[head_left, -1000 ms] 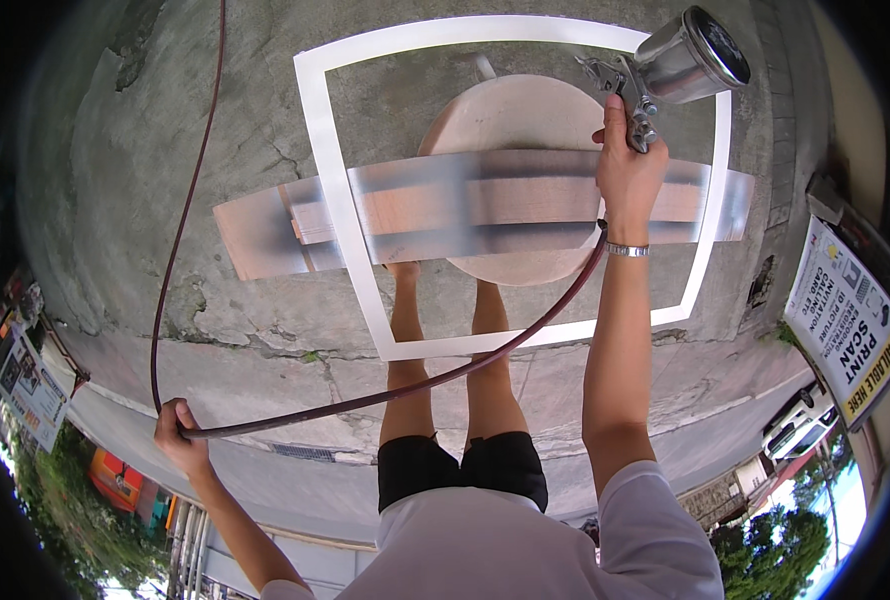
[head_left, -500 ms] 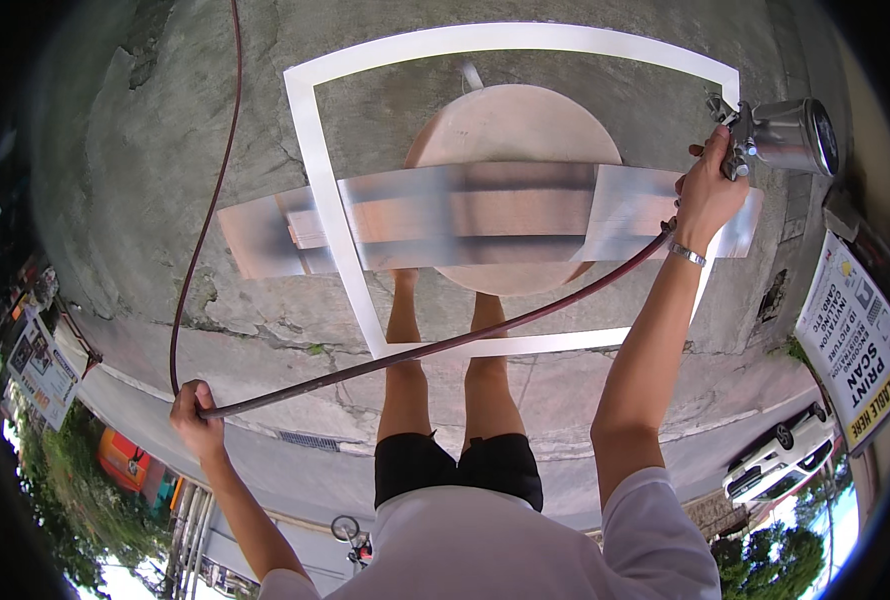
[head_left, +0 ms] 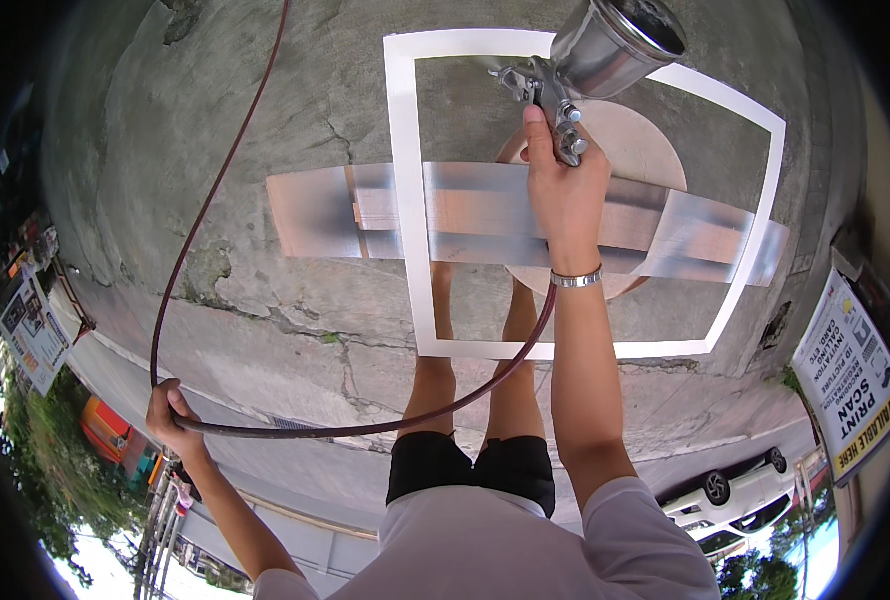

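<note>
My right hand (head_left: 571,195) is closed round the handle of a silver spray gun (head_left: 542,90) with a metal cup (head_left: 617,45) on top. The gun's nozzle points left, over the far side of a white rectangular frame (head_left: 406,130). A dark red hose (head_left: 365,431) runs from beneath my right hand, sags across my legs and reaches my left hand (head_left: 173,415), whose fingers are wrapped round it. Beneath the frame lies a long board (head_left: 317,215) with grey, paint-misted patches. The board rests across a round pale stool or tabletop (head_left: 637,135), partly hidden by my right hand.
Cracked concrete ground (head_left: 215,270) surrounds the work. The hose continues from my left hand toward the far edge. A printed sign (head_left: 850,375) stands at the right, another poster (head_left: 37,330) at the left. A white car (head_left: 735,495) is parked at the lower right.
My right hand has swung the spray gun leftward from the frame's right corner to above its far middle. The hose now hangs in a deeper curve. My left hand still grips it.
</note>
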Available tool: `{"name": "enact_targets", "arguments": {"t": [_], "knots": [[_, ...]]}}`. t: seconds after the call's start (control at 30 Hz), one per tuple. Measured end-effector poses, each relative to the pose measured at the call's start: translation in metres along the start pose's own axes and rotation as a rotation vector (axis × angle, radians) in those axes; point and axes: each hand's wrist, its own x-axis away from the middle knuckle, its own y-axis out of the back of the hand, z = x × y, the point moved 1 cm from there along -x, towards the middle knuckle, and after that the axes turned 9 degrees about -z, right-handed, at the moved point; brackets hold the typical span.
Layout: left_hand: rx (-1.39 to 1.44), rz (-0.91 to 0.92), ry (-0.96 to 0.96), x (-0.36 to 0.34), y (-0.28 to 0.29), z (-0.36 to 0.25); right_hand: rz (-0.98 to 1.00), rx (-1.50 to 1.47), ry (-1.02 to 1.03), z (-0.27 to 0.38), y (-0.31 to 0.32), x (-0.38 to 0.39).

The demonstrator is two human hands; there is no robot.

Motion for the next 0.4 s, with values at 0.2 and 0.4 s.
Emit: {"name": "enact_targets", "arguments": {"t": [0.2,0.4], "knots": [[-0.018,0.005,0.016,0.004,0.007,0.037,0.190,-0.166,-0.014,0.033,-0.055,0.036],[-0.023,0.060,0.086,0.013,0.008,0.046,0.363,-0.052,-0.075,0.057,-0.059,0.033]]}}
